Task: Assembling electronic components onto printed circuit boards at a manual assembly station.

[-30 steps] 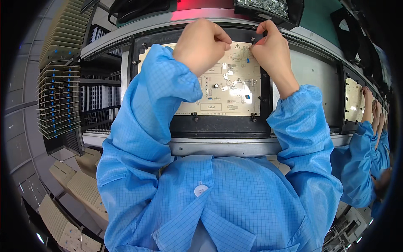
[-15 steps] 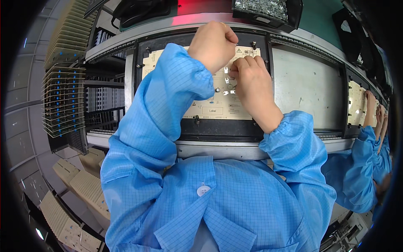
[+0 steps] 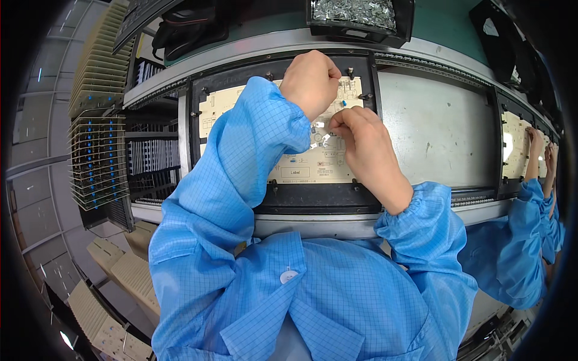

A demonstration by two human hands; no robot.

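Note:
A cream printed circuit board [image 3: 328,173] lies in a black frame [image 3: 319,195] in front of me. Over its far part, my left hand [image 3: 310,84] is closed with fingers curled inward; whatever they hold is hidden. My right hand [image 3: 366,141] hovers over the board's right half, thumb and fingertips pinched together, and I cannot make out what is between them. Small shiny metal clips [image 3: 326,143] sit on the board just left of the right fingertips. A small blue component [image 3: 344,103] stands between the two hands. My left sleeve covers much of the board's left side.
A black bin of small metal parts [image 3: 355,17] stands beyond the frame. Metal conveyor rails [image 3: 433,63] run left to right. At the right, a co-worker's hands [image 3: 533,141] are over another board [image 3: 515,135]. Racks of stacked boards [image 3: 99,159] stand at the left.
The view has shifted a little. My right hand has drawn nearer to me over the board, uncovering the blue component. My left hand has moved slightly right.

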